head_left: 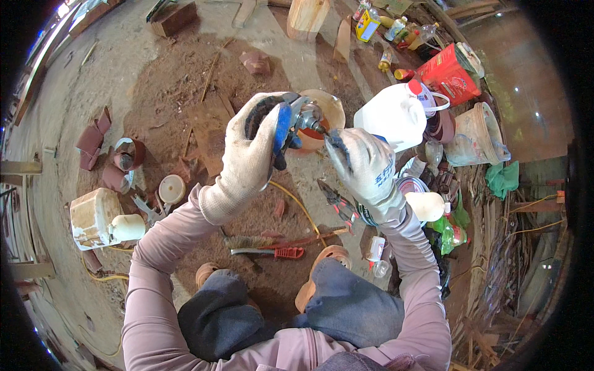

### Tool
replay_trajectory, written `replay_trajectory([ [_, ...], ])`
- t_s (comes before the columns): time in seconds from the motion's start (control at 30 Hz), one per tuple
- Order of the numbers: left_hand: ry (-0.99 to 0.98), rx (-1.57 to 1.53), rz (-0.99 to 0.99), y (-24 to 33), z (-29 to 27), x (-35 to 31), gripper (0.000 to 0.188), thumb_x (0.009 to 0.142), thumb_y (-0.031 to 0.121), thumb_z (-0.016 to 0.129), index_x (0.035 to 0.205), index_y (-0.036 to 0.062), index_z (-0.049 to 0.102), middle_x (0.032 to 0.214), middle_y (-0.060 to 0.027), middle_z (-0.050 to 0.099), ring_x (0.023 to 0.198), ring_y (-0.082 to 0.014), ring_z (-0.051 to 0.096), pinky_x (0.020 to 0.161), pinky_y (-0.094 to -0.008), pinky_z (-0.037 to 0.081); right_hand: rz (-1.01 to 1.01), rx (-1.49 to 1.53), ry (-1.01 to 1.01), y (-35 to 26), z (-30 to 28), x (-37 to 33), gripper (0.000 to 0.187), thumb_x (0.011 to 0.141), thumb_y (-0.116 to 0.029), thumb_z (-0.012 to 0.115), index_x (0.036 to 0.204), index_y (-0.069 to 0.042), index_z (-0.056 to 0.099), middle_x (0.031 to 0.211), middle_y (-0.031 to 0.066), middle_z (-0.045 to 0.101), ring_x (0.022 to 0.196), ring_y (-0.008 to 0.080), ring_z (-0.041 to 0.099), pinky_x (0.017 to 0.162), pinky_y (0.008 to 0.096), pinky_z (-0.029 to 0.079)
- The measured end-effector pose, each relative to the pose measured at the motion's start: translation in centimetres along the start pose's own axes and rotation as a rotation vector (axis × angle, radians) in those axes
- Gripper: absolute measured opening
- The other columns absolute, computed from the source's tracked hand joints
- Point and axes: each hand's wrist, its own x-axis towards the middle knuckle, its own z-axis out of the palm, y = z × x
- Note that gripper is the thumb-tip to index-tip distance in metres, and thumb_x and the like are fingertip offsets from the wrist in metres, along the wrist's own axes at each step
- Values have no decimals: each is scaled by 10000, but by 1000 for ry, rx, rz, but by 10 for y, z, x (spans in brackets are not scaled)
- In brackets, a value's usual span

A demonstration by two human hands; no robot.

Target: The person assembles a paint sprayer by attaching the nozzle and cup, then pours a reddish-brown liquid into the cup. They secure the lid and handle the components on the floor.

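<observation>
My left hand [250, 139], in a white glove with dark and blue patches, is closed around an angle grinder [309, 117] with a grey metal head and a blue and black body. The tool's spindle end points to the right. My right hand [365, 162], gloved too, has its fingertips pinched together at that spindle end. Whatever small part lies between those fingers is hidden. Just behind the tool stands a pale round tub [333, 106] with a reddish inside, partly covered by my hands and the tool.
On the right stand a white jug [387, 117], a red bag [450, 75] and a dirty bucket [473, 139]. Pliers [338, 203] and a red-handled tool [288, 252] lie near my feet. A yellow cord [301, 207] crosses the ground. At left are abrasive strips [93, 143] and a cut container [93, 216].
</observation>
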Motion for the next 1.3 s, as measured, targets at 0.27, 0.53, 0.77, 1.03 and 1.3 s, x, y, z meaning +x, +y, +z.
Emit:
replay_trajectory([
  [0.27,-28,693,421,2,-1,2,237,941,85,641,1154,-13,673,1044,-146,699,882,-229,701,780,-311,554,-160,-178,-213,-3,13,6,151,810,-85,703,910,-73,590,876,53,592,702,200,628,544,327,505],
  [0.53,-86,136,-76,10,-23,3,334,1047,188,486,1239,-41,635,1016,-99,721,758,-158,710,599,-248,543,1202,1742,-327,1,13,-7,146,977,-114,669,1090,-75,585,854,32,582,704,137,559,550,310,463],
  [0.77,2,581,216,-18,-63,4,248,985,153,594,1173,6,664,1030,-107,703,807,-216,723,651,-317,599,1312,1463,-289,-15,4,-28,119,1001,-150,651,1003,-34,621,777,20,605,618,103,607,519,286,542],
  [1.03,-108,1674,598,-51,-197,-24,432,794,147,749,1222,126,689,1203,-147,623,800,-313,727,634,-373,595,851,892,-606,-53,36,-123,160,915,-158,727,964,-20,661,781,116,671,700,236,671,641,378,527],
  [1.3,52,1584,157,-94,-234,-46,357,928,139,640,1283,115,660,1293,-146,598,1085,-332,671,905,-404,561,150,395,-1027,-94,69,-195,130,891,-232,603,952,-130,655,986,120,685,901,292,696,708,419,542],
])
